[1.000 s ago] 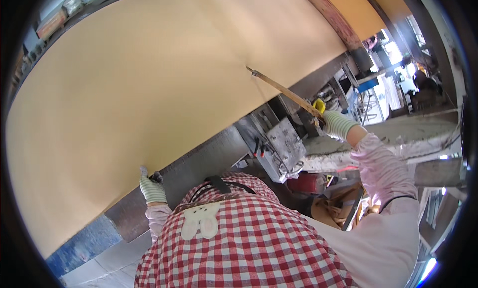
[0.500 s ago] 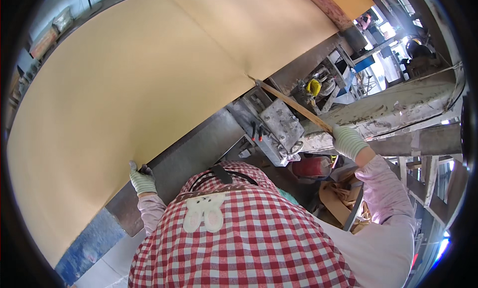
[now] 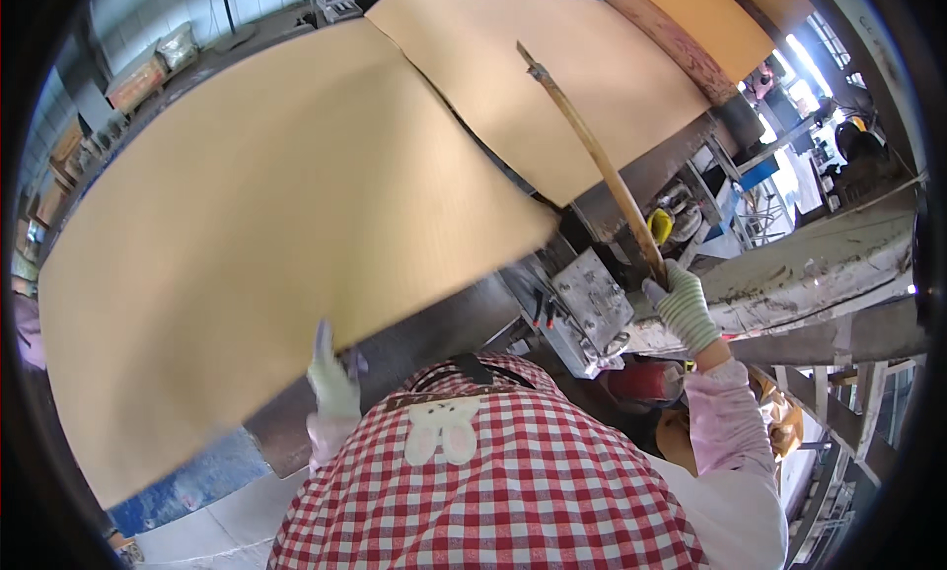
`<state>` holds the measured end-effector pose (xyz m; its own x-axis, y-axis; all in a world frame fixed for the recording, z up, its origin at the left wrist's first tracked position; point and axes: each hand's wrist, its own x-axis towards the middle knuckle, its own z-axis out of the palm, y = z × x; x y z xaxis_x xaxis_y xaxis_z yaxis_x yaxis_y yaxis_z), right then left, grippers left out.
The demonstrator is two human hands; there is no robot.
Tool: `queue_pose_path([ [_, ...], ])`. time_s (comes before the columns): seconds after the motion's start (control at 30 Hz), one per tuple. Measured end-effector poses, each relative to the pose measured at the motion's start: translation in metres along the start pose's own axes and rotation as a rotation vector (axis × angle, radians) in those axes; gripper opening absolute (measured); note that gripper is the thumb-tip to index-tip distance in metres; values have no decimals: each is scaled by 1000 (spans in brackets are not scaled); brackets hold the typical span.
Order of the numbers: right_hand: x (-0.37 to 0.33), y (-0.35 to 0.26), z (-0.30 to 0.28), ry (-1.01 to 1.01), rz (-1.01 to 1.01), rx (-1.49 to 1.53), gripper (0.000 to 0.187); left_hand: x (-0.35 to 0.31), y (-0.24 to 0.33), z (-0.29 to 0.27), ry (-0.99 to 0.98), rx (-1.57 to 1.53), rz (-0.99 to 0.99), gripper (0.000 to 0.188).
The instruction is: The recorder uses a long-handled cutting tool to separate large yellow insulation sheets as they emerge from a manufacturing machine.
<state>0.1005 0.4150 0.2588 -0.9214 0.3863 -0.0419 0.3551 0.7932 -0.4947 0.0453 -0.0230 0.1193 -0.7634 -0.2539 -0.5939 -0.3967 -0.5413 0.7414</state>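
A wooden stick (image 3: pixel 597 156) with a narrow tip is held by its lower end in the right hand (image 3: pixel 683 304), right of the middle of the frame; the grip of that hand is closed around it. The stick is slanted up and to the left, and its tip is seen against the right sheet (image 3: pixel 631 87); whether the sheet is touched cannot be told.

The left hand (image 3: pixel 335 383), gloved like the right, is placed at the near edge of the left sheet (image 3: pixel 247 205), below and left of centre. It is blurred, so whether its grip is pinched on that edge or left loose cannot be told.

The 2 tan sheets are spread over the desk (image 3: pixel 434 333), across the left and upper middle of the frame, and are separated by a dark slanting gap. The left sheet's corner beside the gap is blurred.

On the red-and-white checked apron (image 3: pixel 493 511), at lower centre, a white rabbit patch (image 3: pixel 441 432) is shown upside down. On the grey upright (image 3: pixel 873 52) at upper right, small marks can be made out but not read. A scuffed metal box (image 3: pixel 592 299) is seen near the right hand, with a red cylinder (image 3: pixel 646 383) below it.
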Motion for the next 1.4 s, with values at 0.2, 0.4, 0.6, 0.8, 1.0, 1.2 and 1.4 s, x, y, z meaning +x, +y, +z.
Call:
queue_pose_path([
  [0.2,31,15,47,31,-98,15,29,-24,5,-169,345,-383,92,42],
  [0.4,87,-9,110,-34,-103,178,25,22,10,-264,355,-538,257,46],
  [0.6,87,-46,136,-65,-1,280,21,4,10,-112,-100,516,-231,38],
  [0.8,47,-11,174,15,11,386,27,63,-41,50,-591,231,-288,45],
  [1.0,0,-16,154,-32,159,446,32,136,-130,217,-723,175,-670,62],
  [1.2,-18,-6,132,-26,317,450,36,153,-177,301,-596,-131,-835,40],
  [1.4,-7,-5,117,15,428,592,32,116,-89,345,-817,223,-236,17],
])
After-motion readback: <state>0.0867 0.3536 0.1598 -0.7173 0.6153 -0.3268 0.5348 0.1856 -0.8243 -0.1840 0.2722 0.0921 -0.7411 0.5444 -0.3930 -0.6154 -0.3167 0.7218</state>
